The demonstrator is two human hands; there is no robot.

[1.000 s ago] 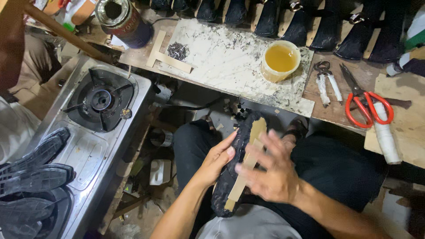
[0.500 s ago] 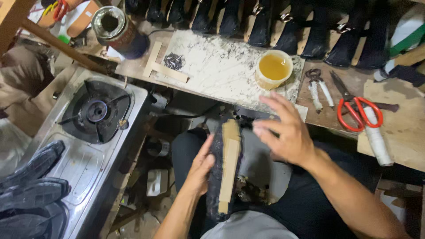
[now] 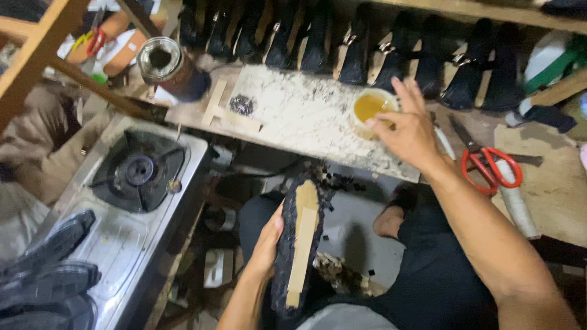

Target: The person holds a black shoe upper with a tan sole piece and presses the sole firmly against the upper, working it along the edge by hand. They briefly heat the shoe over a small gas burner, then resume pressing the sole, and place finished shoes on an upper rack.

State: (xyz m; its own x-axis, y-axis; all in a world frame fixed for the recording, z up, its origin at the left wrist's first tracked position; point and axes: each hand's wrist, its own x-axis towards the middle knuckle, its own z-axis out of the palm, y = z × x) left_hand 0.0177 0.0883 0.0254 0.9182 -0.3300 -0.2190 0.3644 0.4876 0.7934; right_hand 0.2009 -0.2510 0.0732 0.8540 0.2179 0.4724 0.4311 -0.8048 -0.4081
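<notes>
Over the lap, low in my view, my left hand grips a black shoe upper from its left side, sole face turned up, with a pale tan insole strip running along its length. I see the thumb wrapped onto the near edge; the fingers are hidden behind the piece. It stands tilted, toe end pointing toward the bench, held clear of the dark trousers beneath.

My right hand is stretched out ahead over the marble slab — fingers spread and loose, holding nothing that I can make out. Its fingertips sit at the rim of a small cup of yellow glue, which stands near the slab's right end; whether they touch the liquid I cannot tell.

Just right of that hand lie red-handled scissors and a white roll on the wooden bench. Behind the slab a row of black shoe uppers leans against the shelf. To the left stands a gas stove, with an open tin can above it and dark soles stacked at the near left — all well apart from both hands.
</notes>
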